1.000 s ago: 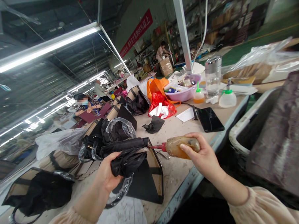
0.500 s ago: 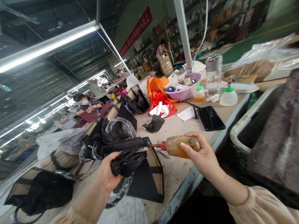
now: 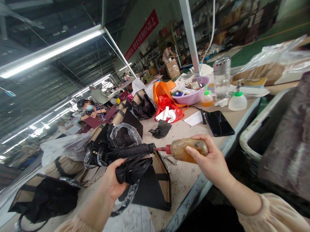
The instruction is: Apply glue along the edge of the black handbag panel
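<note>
My left hand (image 3: 113, 181) is closed on a bunch of black cloth (image 3: 132, 165) that covers the top of a black-and-tan paper bag (image 3: 158, 184) standing on the worktable (image 3: 181, 132). My right hand (image 3: 210, 161) grips a brownish glue bottle (image 3: 188, 149) held sideways. Its red nozzle (image 3: 161, 149) points left and touches the bag's upper corner beside the cloth. A crumpled clear plastic sheet (image 3: 125, 202) hangs below my left hand.
More black bags in plastic (image 3: 120, 134) crowd the left. A black phone (image 3: 219, 123), white paper (image 3: 193, 118), red bag (image 3: 168, 110), pink basin (image 3: 191, 95), two squeeze bottles (image 3: 236, 99) and a glass jar (image 3: 221, 77) lie farther back. A white-rimmed bin (image 3: 253, 132) stands right. A person (image 3: 89, 108) sits beyond.
The view has shifted slightly. Both hands hold almost the same pose, with the nozzle staying at the bag's corner.
</note>
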Tool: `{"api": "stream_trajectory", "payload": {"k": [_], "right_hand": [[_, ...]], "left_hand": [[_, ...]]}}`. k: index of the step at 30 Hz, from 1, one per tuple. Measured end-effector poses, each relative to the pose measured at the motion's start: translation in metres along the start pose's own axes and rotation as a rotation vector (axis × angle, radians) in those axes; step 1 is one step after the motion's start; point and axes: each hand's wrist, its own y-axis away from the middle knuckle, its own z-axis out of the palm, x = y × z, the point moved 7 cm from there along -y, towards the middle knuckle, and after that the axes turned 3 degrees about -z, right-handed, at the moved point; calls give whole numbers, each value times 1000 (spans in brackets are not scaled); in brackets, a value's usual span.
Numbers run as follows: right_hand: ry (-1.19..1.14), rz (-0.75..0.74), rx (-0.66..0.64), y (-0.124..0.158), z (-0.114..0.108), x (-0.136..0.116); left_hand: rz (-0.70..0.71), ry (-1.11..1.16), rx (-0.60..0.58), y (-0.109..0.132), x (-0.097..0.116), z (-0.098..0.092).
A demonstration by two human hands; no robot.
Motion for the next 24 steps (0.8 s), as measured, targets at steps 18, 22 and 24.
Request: {"api": "stream_trajectory", "payload": {"k": [18,22,24], "right_hand": [[67,-19,0,9,-5,-23],[54,-2,30,4,-6,-18],[39,1,17,2,-4,-15]], "left_hand": [[12,11,-4,-1,0,1],[9,-4,6,-1,-2,0],[10,-6,4,0,-1,0]]}}
